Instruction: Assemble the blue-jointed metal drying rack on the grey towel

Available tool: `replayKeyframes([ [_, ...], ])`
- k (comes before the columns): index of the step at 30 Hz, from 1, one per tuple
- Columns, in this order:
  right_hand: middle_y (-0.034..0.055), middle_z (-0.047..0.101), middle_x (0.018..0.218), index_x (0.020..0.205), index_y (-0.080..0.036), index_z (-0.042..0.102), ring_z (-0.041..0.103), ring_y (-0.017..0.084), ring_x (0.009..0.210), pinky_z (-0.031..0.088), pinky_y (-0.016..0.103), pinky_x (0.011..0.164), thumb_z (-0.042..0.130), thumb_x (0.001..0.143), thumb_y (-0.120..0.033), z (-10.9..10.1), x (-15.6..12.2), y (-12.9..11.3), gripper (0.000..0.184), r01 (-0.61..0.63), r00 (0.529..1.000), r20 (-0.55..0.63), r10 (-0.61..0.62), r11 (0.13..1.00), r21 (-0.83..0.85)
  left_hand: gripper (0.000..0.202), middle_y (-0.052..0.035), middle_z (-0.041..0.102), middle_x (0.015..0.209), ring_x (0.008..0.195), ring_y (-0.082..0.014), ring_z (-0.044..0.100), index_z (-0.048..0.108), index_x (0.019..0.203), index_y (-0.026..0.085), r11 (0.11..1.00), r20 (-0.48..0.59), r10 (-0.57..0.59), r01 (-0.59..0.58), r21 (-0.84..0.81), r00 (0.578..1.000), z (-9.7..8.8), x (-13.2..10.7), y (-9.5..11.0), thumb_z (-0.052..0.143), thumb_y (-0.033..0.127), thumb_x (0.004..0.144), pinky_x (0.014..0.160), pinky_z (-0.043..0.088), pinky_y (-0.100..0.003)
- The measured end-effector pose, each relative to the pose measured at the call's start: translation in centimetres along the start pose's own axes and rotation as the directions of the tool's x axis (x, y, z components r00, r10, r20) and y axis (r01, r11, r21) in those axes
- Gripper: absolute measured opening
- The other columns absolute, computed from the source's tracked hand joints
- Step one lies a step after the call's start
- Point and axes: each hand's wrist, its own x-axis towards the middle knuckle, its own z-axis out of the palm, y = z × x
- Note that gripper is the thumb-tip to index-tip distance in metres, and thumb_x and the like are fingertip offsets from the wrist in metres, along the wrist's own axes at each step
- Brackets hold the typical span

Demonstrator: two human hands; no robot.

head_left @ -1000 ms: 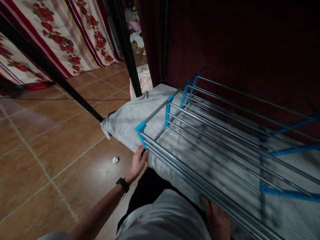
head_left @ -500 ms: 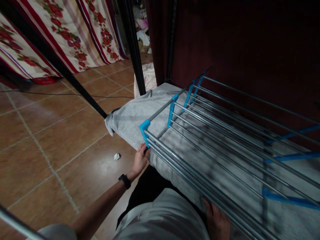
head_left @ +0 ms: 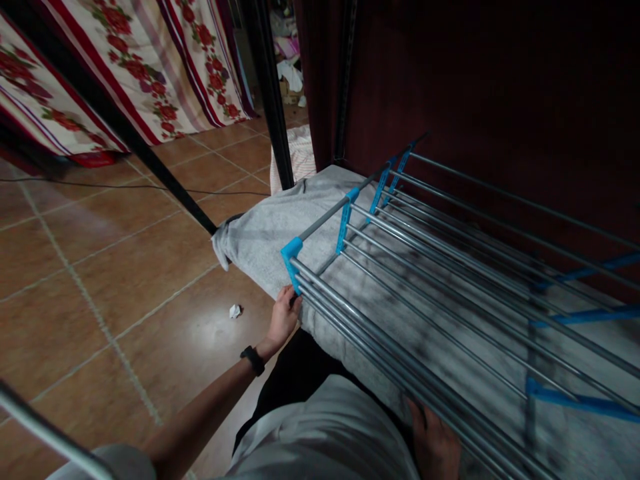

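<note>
A metal drying rack (head_left: 395,230) with grey bars and blue plastic joints stands over a surface covered in grey cloth (head_left: 310,200). My left hand (head_left: 283,317), with a black band on its wrist, is closed at the rack's near left end, fingers curled just below the blue corner piece (head_left: 291,249). Farther right, my right hand (head_left: 436,443) is against the front bars from below. The bars hide part of its fingers, which look curled around the lowest one.
Dark slanting posts (head_left: 125,137) rise at the left. A dark red panel (head_left: 475,80) stands behind the rack. A flowered curtain (head_left: 140,67) hangs over the tiled floor (head_left: 75,233), where a crumpled white scrap (head_left: 235,311) and a thin cable (head_left: 200,193) lie. A pale rod (head_left: 45,427) crosses the lower left.
Both hands keep their places on the rack. The whole view has shifted very slightly, and the pale rod at lower left shows a little more.
</note>
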Motion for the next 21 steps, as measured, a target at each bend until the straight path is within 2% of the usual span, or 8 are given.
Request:
replayKeyframes([
  [4, 0.0059, 0.071, 0.101, 0.108, -0.024, 0.072, 0.062, 0.015, 0.073, 0.046, 0.032, 0.073, 0.051, 0.087, -0.001, 0.13, 0.22, -0.02, 0.037, -0.011, 0.999, -0.038, 0.010, 1.000, -0.017, 0.011, -0.0050, 0.058, 0.096, 0.096, -0.0201, 0.058, 0.061, 0.092, 0.020, 1.000, -0.016, 0.017, -0.017, -0.003, 1.000, 0.09, 0.06, -0.08, 0.051, 0.023, 0.090, 0.091, 0.050, -0.037],
  [10, 0.0042, 0.071, 0.091, 0.104, -0.024, 0.073, 0.054, 0.012, 0.061, 0.042, 0.029, 0.063, 0.048, 0.087, -0.001, 0.28, 0.31, -0.09, 0.038, -0.016, 0.996, -0.093, 0.014, 1.000, -0.023, 0.010, -0.0051, 0.058, 0.093, 0.093, -0.0200, 0.058, 0.061, 0.089, 0.019, 0.999, -0.018, 0.033, -0.032, 0.020, 0.999, 0.04, 0.10, 0.05, 0.052, 0.023, 0.090, 0.088, 0.051, -0.037],
  [16, 0.0056, 0.072, 0.101, 0.106, -0.023, 0.073, 0.060, 0.015, 0.073, 0.044, 0.031, 0.069, 0.050, 0.086, 0.002, 0.29, 0.27, -0.18, 0.039, -0.033, 0.998, -0.052, 0.034, 0.999, 0.016, 0.011, -0.0059, 0.058, 0.095, 0.094, -0.0204, 0.059, 0.060, 0.087, 0.019, 0.999, -0.018, 0.032, -0.032, 0.015, 0.999, 0.03, 0.10, 0.19, 0.050, 0.024, 0.091, 0.090, 0.051, -0.037],
  [21, 0.0063, 0.072, 0.103, 0.108, -0.022, 0.072, 0.060, 0.017, 0.074, 0.043, 0.033, 0.070, 0.053, 0.086, 0.000, 0.58, 0.05, -0.34, 0.038, -0.029, 0.999, -0.041, 0.029, 1.000, 0.000, 0.010, -0.0057, 0.057, 0.095, 0.095, -0.0204, 0.058, 0.060, 0.089, 0.019, 0.999, -0.013, 0.029, -0.029, 0.014, 0.999, 0.03, 0.08, 0.26, 0.050, 0.024, 0.090, 0.090, 0.051, -0.038],
])
